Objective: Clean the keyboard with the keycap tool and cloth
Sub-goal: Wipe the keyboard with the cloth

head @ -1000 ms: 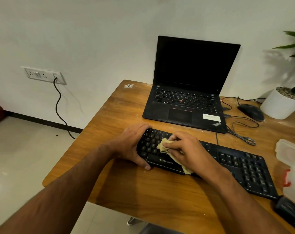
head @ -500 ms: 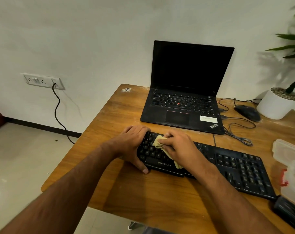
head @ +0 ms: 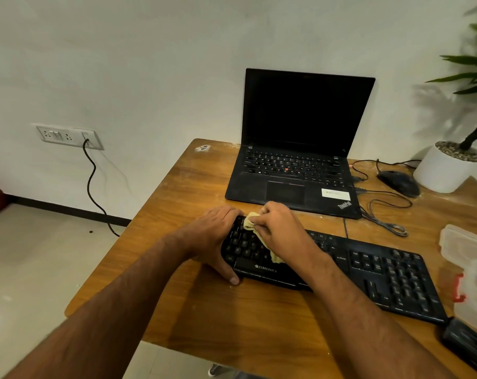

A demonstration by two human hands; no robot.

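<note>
I saw the keyboard [head: 341,269] lying near the table's [head: 177,187] front edge, its long axis running from the left edge toward the front right corner, so nearly all of its unwiped length stretched away to the right of my hands. My right hand [head: 281,231] was curled narrow, pinching the bunched yellow cloth [head: 250,219] between thumb and fingertips and pressing it onto the top key rows at the board's left end. A tail of cloth hung out below my palm, near the space bar. My left hand [head: 212,236] was spread wide around that left end, fingers over the back edge and thumb against the front edge, bracing it. I judged that the next stroke should run rightward along that axis, led by the right hand, since it already sat on the side facing the uncleaned keys. I could not pick out the keycap tool anywhere.
</note>
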